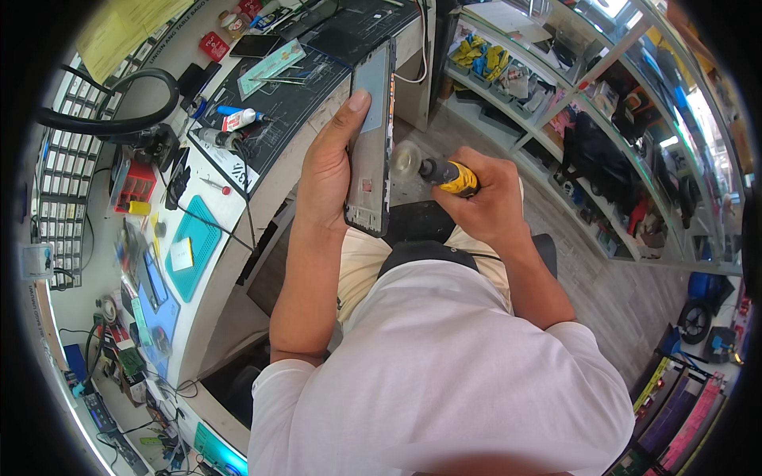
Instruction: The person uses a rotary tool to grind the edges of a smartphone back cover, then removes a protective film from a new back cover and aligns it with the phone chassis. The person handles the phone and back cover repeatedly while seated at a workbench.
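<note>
Upright in my left hand [324,170] is a thin tablet frame [370,163] with a greyish inner face and dark rim. The thumb lies over its face and the other fingers are hidden behind it. My right hand [494,198] is wrapped round a yellow and black rotary tool [459,181]. A pale, blurred round brush or disc [406,160] sits at the tool's tip, close beside the frame's right edge. Whether it touches that edge I cannot tell. Both hands are above my lap, just right of the workbench.
On the white workbench [230,266] at left lie a dark work mat [317,67], tweezers [279,80], a small white bottle [238,120] and a teal mat [194,247]. A black hose [163,79] curves over it. Glass-fronted shelves [548,127] stand at right.
</note>
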Tool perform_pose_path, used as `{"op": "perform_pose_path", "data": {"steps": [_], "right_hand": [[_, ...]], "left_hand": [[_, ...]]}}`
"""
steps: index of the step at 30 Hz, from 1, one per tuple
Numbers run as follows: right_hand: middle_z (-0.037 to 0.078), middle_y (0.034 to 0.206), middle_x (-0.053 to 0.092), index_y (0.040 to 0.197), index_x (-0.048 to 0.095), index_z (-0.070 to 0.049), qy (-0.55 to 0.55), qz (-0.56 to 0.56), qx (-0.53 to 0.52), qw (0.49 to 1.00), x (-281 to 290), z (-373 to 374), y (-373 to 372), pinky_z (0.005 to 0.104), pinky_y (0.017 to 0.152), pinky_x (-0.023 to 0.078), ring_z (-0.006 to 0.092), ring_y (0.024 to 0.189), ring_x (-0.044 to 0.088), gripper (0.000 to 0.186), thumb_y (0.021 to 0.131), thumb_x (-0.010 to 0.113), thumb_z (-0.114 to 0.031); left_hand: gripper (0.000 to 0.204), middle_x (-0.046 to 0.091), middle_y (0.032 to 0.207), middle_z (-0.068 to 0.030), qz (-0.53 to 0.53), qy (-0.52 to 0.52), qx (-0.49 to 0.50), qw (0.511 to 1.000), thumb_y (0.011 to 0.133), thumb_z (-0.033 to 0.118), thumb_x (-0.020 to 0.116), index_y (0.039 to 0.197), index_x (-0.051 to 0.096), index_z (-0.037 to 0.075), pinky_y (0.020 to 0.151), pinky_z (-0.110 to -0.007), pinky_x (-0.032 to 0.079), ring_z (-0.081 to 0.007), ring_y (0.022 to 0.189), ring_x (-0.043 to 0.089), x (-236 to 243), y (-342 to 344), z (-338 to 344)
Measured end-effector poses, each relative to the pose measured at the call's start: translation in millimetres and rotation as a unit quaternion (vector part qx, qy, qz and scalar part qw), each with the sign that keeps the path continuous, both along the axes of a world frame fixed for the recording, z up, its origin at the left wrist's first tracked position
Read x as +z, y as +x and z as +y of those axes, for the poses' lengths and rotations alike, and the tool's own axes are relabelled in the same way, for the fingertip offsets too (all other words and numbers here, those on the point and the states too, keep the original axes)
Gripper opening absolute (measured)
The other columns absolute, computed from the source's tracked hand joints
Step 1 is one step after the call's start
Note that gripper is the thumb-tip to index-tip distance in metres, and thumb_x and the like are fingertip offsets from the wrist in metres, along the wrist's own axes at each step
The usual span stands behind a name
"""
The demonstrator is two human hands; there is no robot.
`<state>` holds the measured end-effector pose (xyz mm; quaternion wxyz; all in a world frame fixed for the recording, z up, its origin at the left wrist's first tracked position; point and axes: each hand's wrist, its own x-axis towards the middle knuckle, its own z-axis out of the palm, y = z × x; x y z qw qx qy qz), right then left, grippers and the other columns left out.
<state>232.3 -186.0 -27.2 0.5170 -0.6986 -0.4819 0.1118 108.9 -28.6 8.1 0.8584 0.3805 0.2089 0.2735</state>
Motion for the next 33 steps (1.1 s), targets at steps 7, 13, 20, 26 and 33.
{"op": "perform_pose_path", "data": {"steps": [7, 13, 20, 26, 33], "right_hand": [[0.011, 0.067, 0.062, 0.087, 0.069, -0.003, 0.001, 0.005, -0.007, 1.0, -0.4, 1.4, 0.9, 0.0324, 0.056, 0.046, 0.0194, 0.056, 0.054, 0.019, 0.075, 0.082, -0.009], [0.011, 0.065, 0.061, 0.086, 0.069, -0.003, -0.012, -0.007, 0.016, 1.0, -3.7, -0.5, 2.2, 0.0331, 0.055, 0.046, 0.0206, 0.055, 0.055, 0.019, 0.075, 0.083, -0.01], [0.011, 0.066, 0.061, 0.084, 0.068, -0.003, -0.037, -0.007, 0.05, 0.998, -3.2, -12.2, -4.6, 0.0332, 0.056, 0.045, 0.023, 0.056, 0.056, 0.022, 0.073, 0.085, -0.013], [0.011, 0.067, 0.062, 0.083, 0.068, -0.003, -0.035, -0.003, 0.071, 0.997, -1.6, -15.2, -9.8, 0.0337, 0.057, 0.046, 0.0243, 0.058, 0.056, 0.023, 0.073, 0.085, -0.013], [0.012, 0.069, 0.064, 0.083, 0.068, -0.004, -0.034, 0.014, 0.023, 0.999, -8.1, -8.7, -6.3, 0.035, 0.056, 0.047, 0.0265, 0.059, 0.061, 0.023, 0.071, 0.086, -0.013]], "left_hand": [[0.035, 0.056, 0.077, 0.0002, 0.001, 0.022, 0.015, 1.0, 0.107, 0.035, 0.058, 0.121, 0.062, 0.003, 0.044, -0.02, 0.051, -0.0035, 0.054, 0.055, 4.4, -1.0, -4.3], [0.031, 0.055, 0.076, 0.0005, 0.02, 0.03, 0.016, 0.999, 0.107, 0.036, 0.058, 0.114, 0.063, 0.006, 0.044, -0.02, 0.047, -0.0039, 0.055, 0.052, 3.9, -0.7, -3.9], [0.032, 0.047, 0.074, 0.0028, 0.011, 0.015, 0.005, 1.0, 0.108, 0.037, 0.057, 0.12, 0.063, 0.008, 0.041, -0.02, 0.032, -0.0031, 0.052, 0.039, -3.2, -2.7, 2.8], [0.035, 0.047, 0.074, 0.0028, 0.024, 0.015, 0.015, 0.999, 0.109, 0.036, 0.055, 0.126, 0.061, 0.006, 0.04, -0.019, 0.031, -0.003, 0.051, 0.037, -1.2, -2.6, 4.0], [0.036, 0.045, 0.074, 0.0031, 0.01, -0.002, -0.004, 1.0, 0.109, 0.035, 0.055, 0.13, 0.059, 0.006, 0.047, -0.02, 0.036, -0.0037, 0.053, 0.039, -4.4, -5.8, 3.6]]}}
